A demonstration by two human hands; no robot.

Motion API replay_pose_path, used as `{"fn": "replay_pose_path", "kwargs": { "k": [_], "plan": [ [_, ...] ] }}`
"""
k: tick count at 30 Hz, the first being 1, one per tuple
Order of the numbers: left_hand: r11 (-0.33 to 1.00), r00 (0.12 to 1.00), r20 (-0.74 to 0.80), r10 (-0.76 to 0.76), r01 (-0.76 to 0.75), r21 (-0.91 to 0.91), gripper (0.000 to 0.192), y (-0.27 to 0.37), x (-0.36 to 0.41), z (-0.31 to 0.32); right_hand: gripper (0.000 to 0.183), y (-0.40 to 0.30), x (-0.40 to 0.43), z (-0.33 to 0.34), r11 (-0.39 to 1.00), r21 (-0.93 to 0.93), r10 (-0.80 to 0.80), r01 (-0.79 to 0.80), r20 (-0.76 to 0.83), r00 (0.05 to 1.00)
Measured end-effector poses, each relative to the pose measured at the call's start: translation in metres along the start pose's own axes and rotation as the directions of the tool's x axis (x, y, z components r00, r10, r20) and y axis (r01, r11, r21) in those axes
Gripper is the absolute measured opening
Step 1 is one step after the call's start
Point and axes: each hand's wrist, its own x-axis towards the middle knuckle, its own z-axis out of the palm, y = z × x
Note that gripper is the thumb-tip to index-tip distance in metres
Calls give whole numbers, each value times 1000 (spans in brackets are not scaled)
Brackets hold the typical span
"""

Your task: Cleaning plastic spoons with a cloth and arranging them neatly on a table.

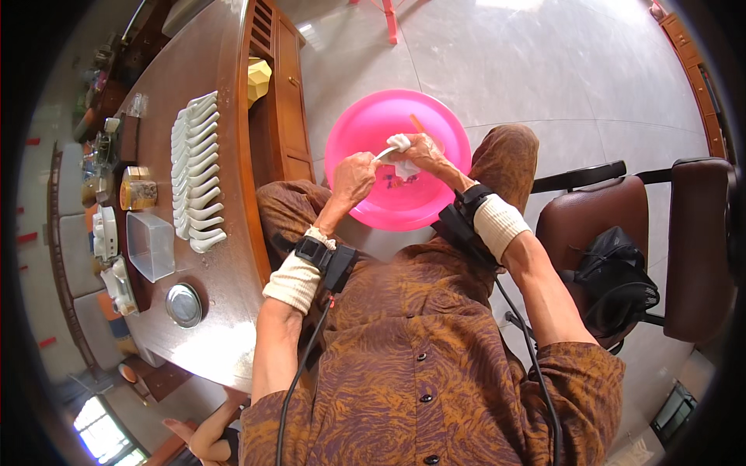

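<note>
My left hand (pixel 354 179) pinches one end of a white spoon (pixel 386 153) above a pink plastic basin (pixel 344 137). At the other end, my right hand (pixel 424 152) presses a bunched white cloth (pixel 407 169) around the spoon, hiding that part of it. The cloth hangs down over the basin. An orange handle (pixel 416 121) shows inside the basin behind my right hand. On the basin's bottom are small dark and red marks. To my left, several white spoons (pixel 201 180) lie nested in a long row on a brown wooden table (pixel 224 274).
Beyond the spoons stand a clear plastic container (pixel 152 250), a jar (pixel 139 192) and a round metal lid or tin (pixel 183 306). A brown office chair (pixel 594 215) with a black bag (pixel 612 279) is at my right. Cables run along both my arms. Another person's arm (pixel 210 434) shows at the lower left.
</note>
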Motion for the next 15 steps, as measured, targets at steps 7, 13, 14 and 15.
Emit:
{"fn": "replay_pose_path", "kwargs": {
  "k": [7, 13, 14, 15],
  "plan": [
    [747, 885, 114, -452, 445, -494, 31, 21, -6, 35, 21, 0, 2, -1, 912, 359, 254, -199, -112, 961],
    [622, 851, 141, -506, 473, -624, 29, 35, 1, 52, 30, -19, -9, 10, 593, 744, 480, -308, -20, 877],
    [712, 880, 82, -467, 429, -555, 28, 31, 3, 52, 28, -14, -8, 14, 607, 748, 422, -267, -19, 906],
    [713, 879, 80, -471, 432, -553, 28, 23, 3, 52, 28, -13, -6, 14, 605, 749, 421, -269, -14, 907]
  ]
}}
